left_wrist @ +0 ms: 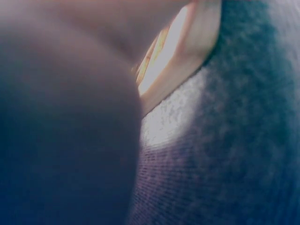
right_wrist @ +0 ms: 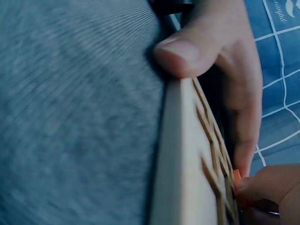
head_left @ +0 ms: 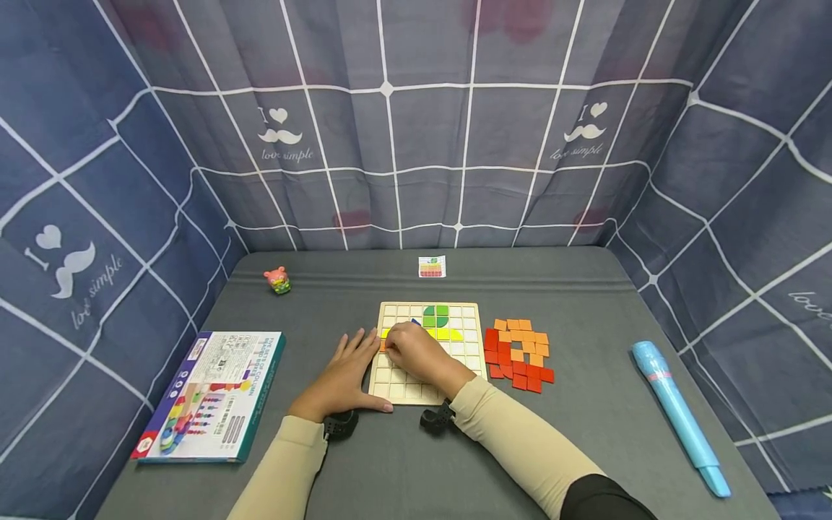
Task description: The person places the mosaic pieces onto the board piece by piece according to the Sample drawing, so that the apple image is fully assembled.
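A square wooden grid board [head_left: 406,390] lies in front of me, with green and yellow tiles and a bit of blue in its cells. My left hand [head_left: 343,377] rests along its left side, fingers spread and straight, thumb at the near left corner. Over the board's left part, my right hand [head_left: 421,352] pinches a small orange tile [right_wrist: 236,175] in its fingertips, close above the grid cells in the right wrist view. The right hand hides the middle of the board. In the left wrist view the hand covers much of the frame beside the board's edge.
Loose orange tiles [head_left: 520,325] and red tiles [head_left: 534,374] lie right of the board. A small pattern card [head_left: 432,266] is behind it. A pink figurine [head_left: 277,279] and a flat box [head_left: 214,397] stand left; a light blue tube-shaped object [head_left: 681,415] lies far right.
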Demonstrator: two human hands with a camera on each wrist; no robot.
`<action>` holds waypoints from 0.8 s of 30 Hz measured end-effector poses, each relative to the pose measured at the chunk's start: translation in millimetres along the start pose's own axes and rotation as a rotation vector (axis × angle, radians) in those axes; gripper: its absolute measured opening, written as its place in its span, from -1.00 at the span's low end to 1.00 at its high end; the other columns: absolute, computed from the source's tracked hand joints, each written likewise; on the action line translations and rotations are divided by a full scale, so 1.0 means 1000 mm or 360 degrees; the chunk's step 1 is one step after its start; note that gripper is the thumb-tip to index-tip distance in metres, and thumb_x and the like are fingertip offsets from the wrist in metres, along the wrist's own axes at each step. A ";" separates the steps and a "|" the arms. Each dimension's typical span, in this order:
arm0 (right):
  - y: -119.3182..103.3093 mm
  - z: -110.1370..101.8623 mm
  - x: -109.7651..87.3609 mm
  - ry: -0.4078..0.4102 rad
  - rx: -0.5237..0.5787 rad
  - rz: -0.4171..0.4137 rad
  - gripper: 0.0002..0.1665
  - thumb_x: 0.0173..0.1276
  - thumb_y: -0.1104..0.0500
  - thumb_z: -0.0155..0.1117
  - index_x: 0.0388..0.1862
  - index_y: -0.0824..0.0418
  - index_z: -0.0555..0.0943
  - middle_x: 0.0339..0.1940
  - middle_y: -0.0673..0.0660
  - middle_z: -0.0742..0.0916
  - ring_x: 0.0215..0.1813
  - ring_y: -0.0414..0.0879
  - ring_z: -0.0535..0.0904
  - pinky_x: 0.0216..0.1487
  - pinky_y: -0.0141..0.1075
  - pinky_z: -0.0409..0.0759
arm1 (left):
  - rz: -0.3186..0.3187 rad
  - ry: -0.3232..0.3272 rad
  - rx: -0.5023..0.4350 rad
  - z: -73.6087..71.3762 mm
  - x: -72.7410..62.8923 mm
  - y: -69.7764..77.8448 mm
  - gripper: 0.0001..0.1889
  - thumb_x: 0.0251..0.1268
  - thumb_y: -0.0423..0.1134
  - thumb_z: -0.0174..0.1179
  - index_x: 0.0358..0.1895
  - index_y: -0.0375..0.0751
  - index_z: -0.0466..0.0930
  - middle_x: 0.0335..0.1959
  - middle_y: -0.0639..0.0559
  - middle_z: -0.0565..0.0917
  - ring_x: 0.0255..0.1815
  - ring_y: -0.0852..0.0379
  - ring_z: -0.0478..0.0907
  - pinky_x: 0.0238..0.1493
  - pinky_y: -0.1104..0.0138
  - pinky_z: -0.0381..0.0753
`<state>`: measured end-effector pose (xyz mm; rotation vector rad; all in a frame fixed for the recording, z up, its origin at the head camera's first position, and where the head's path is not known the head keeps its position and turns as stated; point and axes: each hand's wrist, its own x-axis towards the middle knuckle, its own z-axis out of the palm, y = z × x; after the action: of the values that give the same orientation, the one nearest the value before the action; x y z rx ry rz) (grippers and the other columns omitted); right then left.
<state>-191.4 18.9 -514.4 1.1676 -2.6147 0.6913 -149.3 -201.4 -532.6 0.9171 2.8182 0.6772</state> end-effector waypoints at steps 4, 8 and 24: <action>0.000 0.004 -0.001 0.0034 -0.0032 -0.0006 -0.92 0.44 0.34 0.43 -0.25 0.23 0.82 -0.22 0.04 0.80 -0.09 -0.05 0.71 0.10 -0.24 0.66 | 0.0019 0.0026 -0.0005 -0.001 0.000 0.002 0.47 -0.12 0.59 0.44 0.71 -0.31 -0.01 0.72 -0.22 -0.04 0.70 -0.28 -0.21 0.60 -0.18 -0.35; -0.002 0.004 0.000 0.0059 -0.0025 -0.0021 -0.93 0.40 0.37 0.45 -0.26 0.26 0.82 -0.22 0.06 0.81 -0.09 -0.04 0.72 0.06 -0.25 0.67 | 0.0039 0.0056 -0.0014 -0.003 -0.001 0.006 0.45 -0.11 0.55 0.48 0.69 -0.35 0.03 0.70 -0.28 0.01 0.68 -0.34 -0.15 0.59 -0.23 -0.30; -0.002 0.003 -0.003 0.0059 0.0006 0.0000 -0.95 0.39 0.35 0.51 -0.22 0.24 0.84 -0.12 0.08 0.82 -0.01 -0.02 0.73 0.15 -0.24 0.65 | 0.0009 0.0039 -0.0001 -0.004 -0.001 0.006 0.45 -0.12 0.57 0.46 0.69 -0.34 0.03 0.70 -0.25 0.01 0.69 -0.30 -0.16 0.59 -0.22 -0.31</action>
<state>-187.5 18.2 -517.6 1.1448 -2.5841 0.7116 -146.1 -199.6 -526.8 0.9234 2.8375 0.6950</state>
